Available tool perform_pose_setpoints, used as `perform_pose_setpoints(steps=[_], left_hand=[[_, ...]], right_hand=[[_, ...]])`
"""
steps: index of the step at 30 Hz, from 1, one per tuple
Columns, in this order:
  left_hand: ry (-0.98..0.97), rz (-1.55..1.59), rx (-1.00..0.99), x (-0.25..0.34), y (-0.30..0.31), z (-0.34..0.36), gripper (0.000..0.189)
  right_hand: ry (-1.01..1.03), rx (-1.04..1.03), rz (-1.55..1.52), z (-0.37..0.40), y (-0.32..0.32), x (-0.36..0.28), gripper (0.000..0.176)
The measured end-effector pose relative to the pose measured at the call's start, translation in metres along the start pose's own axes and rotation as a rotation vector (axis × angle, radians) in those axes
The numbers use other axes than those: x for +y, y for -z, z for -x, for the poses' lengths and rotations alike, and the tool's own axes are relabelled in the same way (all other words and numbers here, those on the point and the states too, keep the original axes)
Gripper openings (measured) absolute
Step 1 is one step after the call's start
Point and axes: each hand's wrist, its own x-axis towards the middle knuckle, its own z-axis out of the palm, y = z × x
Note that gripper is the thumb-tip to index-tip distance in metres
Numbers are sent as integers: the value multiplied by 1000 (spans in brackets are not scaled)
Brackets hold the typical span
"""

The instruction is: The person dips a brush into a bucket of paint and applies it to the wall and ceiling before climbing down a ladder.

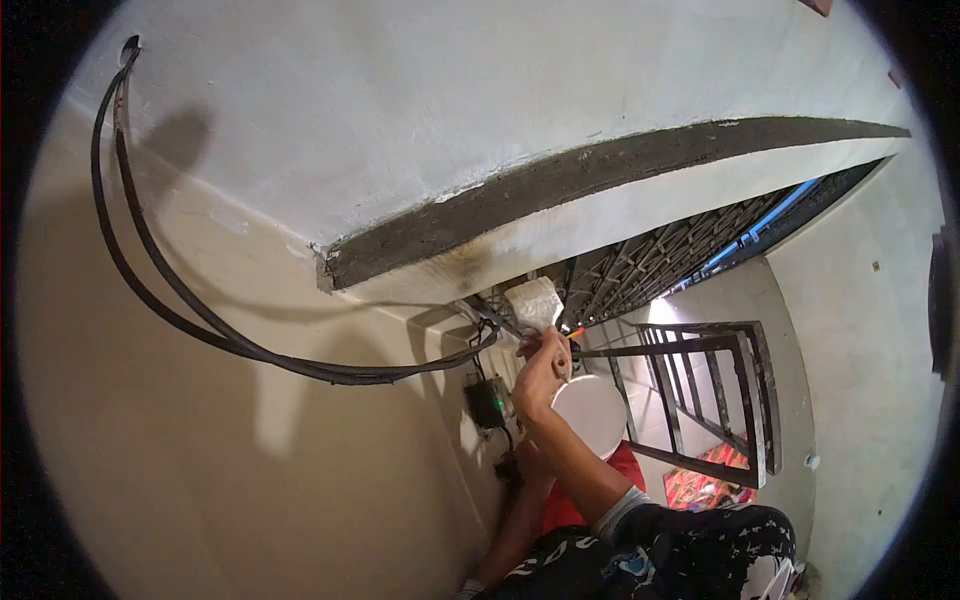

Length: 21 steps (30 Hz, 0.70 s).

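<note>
My right hand is raised in the middle of the head view, its fingers closed around a wide paintbrush. The white, paint-covered bristles of the paintbrush point up, close to the window ledge. Beside that forearm is a round white bucket, partly covered by the arm. My left hand is lower, near the wall corner and partly behind my right forearm; its fingers are hidden. A small black box with a green light hangs on the wall near both hands.
Thick black cables loop from a wall hole to the corner. A dark unpainted strip edges the window recess, with a metal grille inside. A metal ladder-like frame stands right, above a red patterned cloth.
</note>
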Motion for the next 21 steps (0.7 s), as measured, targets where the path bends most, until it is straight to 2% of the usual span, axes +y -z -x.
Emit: perform_pose_setpoints(steps=[1,3,5,7,10,13,16,19,21], left_hand=[[0,-1,-3,2,0,0,43],[2,-3,-9,5,0,2,43],[3,-5,-12,5,1,3,43],[-5,-10,-18,6,0,2,43],[-14,-20,-18,11,2,2,43],[3,-34,-39,18,3,2,43],[9,-35,-64,23,0,6,43],[-77,-39,21,14,-8,4,44],[-12,-80,-96,13,-8,5,46]], right_hand=[[-52,11,5,1,1,-4,31],[34,65,-25,-7,-19,-13,30],[78,-42,-193,-8,-41,-48,27],[108,-25,-145,-5,-42,-65,27],[144,-178,-324,9,-33,-83,25],[208,-230,-329,10,-33,-91,28],[283,-232,-162,-19,-31,-50,30],[262,-225,-128,-25,-14,-33,31],[261,-196,-153,-27,-3,-20,29]])
